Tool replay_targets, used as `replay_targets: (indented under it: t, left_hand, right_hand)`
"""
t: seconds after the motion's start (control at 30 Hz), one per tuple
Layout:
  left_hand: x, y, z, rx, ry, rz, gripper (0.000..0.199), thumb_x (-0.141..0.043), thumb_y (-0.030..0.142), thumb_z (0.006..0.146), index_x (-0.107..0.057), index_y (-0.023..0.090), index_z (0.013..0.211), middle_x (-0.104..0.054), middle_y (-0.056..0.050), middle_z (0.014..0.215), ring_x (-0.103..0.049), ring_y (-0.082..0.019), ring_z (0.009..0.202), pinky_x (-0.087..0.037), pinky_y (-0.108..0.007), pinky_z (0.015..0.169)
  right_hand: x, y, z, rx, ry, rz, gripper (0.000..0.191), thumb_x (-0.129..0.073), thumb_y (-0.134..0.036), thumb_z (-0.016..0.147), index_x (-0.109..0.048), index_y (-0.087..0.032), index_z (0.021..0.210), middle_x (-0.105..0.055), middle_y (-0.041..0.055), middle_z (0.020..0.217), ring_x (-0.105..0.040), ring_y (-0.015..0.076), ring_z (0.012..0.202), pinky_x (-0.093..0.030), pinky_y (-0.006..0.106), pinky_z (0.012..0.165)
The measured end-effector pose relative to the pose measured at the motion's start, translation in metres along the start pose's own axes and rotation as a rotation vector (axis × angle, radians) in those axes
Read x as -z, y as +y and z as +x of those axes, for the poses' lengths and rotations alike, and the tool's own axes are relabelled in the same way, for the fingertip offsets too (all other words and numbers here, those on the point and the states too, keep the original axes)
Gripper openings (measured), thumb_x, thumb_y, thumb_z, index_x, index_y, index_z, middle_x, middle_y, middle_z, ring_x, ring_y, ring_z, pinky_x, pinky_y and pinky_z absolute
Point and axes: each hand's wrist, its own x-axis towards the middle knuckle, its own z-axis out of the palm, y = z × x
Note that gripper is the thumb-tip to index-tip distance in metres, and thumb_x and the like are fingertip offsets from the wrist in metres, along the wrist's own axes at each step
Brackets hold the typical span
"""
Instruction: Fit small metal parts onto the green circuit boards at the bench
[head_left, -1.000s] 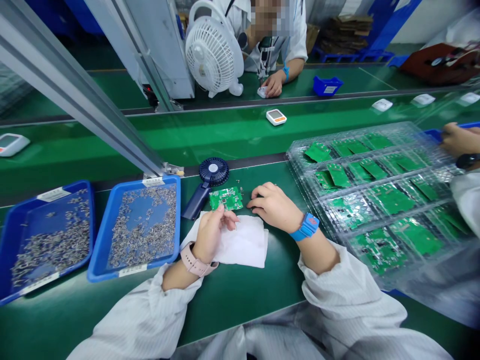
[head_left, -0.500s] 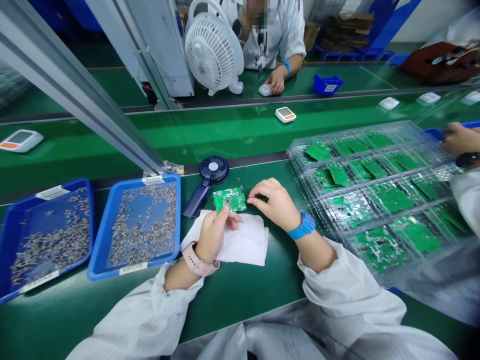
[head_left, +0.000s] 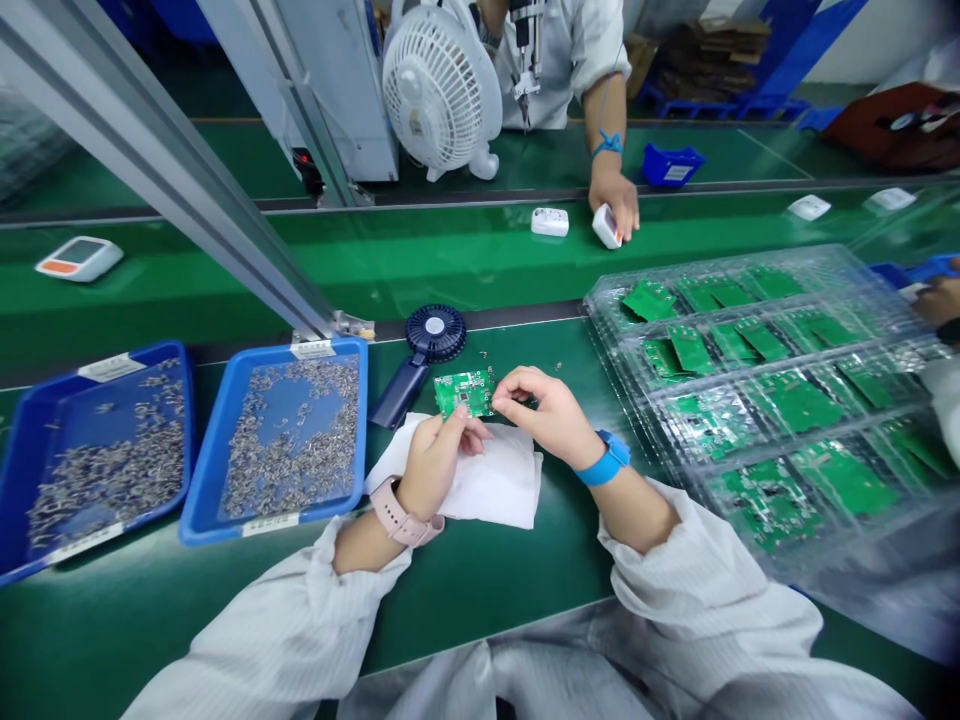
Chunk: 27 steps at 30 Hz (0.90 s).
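A green circuit board [head_left: 466, 392] is held by its near edge in my left hand [head_left: 435, 462], thumb on top, above a folded white cloth [head_left: 502, 480]. My right hand [head_left: 546, 412] is at the board's right edge, thumb and index finger pinched together; whatever lies between the fingertips is too small to make out. Tiny metal parts [head_left: 484, 355] lie just beyond the board. To the left are two blue trays [head_left: 196, 492] [head_left: 16, 440] of small metal parts. A dark blue handheld fan [head_left: 409, 385] lies behind the cloth.
A clear plastic tray [head_left: 645, 440] with several green boards stands on the right. Beyond, white devices [head_left: 81, 259] lie on a green belt [head_left: 360, 250]. Across it are a white fan [head_left: 439, 90] and a person's hand [head_left: 615, 200]. Another person's hand [head_left: 937, 298] shows at the right edge. A metal post slants at left.
The hand across the belt has moved nearer with a white device. My right fingers have closed in on the board's right edge. The view has shifted slightly.
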Motion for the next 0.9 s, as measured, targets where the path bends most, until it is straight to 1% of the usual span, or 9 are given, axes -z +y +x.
replay_targets:
  t: [0.2, 0.4, 0.67, 0.77, 0.9]
  left_hand:
    - [0.0005, -0.0003, -0.0005, -0.011, -0.002, -0.019, 0.051, -0.048, 0.051, 0.09, -0.07, 0.015, 0.062, -0.062, -0.004, 0.056, -0.058, -0.015, 0.059, -0.046, -0.027, 0.063]
    - [0.0009, 0.0, -0.0001, 0.007, 0.007, -0.04, 0.053, -0.048, 0.054, 0.09, -0.071, 0.014, 0.063, -0.062, -0.004, 0.055, -0.057, -0.015, 0.059, -0.045, -0.027, 0.063]
    - [0.0017, -0.0021, 0.0008, 0.002, -0.006, -0.055, 0.053, -0.049, 0.054, 0.09, -0.071, 0.015, 0.062, -0.062, -0.004, 0.055, -0.056, -0.015, 0.057, -0.045, -0.028, 0.062]
    - [0.0022, -0.003, 0.0014, 0.006, -0.008, -0.067, 0.052, -0.049, 0.053, 0.09, -0.072, 0.015, 0.062, -0.062, -0.004, 0.055, -0.056, -0.014, 0.057, -0.044, -0.027, 0.062]
    - [0.0018, -0.002, 0.0024, 0.031, 0.002, -0.093, 0.052, -0.051, 0.052, 0.089, -0.071, 0.014, 0.06, -0.062, -0.004, 0.054, -0.056, -0.014, 0.056, -0.044, -0.027, 0.062]
  right_hand:
    - [-0.0066, 0.0034, -0.0004, 0.044, 0.028, -0.04, 0.01, -0.064, -0.014, 0.084, -0.063, -0.02, 0.076, -0.064, 0.0008, 0.077, -0.054, 0.016, 0.079, -0.043, 0.031, 0.074]
    - [-0.0075, 0.0045, -0.0009, 0.103, 0.05, -0.102, 0.012, -0.061, -0.017, 0.087, -0.062, -0.021, 0.076, -0.064, 0.0009, 0.078, -0.055, 0.0169, 0.08, -0.043, 0.034, 0.078]
    - [-0.0097, 0.0065, -0.0007, 0.145, 0.052, -0.123, 0.012, -0.061, -0.017, 0.088, -0.061, -0.021, 0.076, -0.063, 0.0001, 0.077, -0.054, 0.017, 0.079, -0.042, 0.034, 0.079]
    - [-0.0097, 0.0065, -0.0007, 0.194, 0.058, -0.143, 0.012, -0.061, -0.017, 0.088, -0.06, -0.021, 0.077, -0.063, 0.0, 0.077, -0.055, 0.0166, 0.078, -0.041, 0.034, 0.079]
    - [-0.0094, 0.0055, -0.0009, 0.297, 0.039, -0.2, 0.012, -0.059, -0.018, 0.09, -0.058, -0.021, 0.078, -0.062, 0.0007, 0.079, -0.055, 0.0165, 0.078, -0.041, 0.035, 0.08]
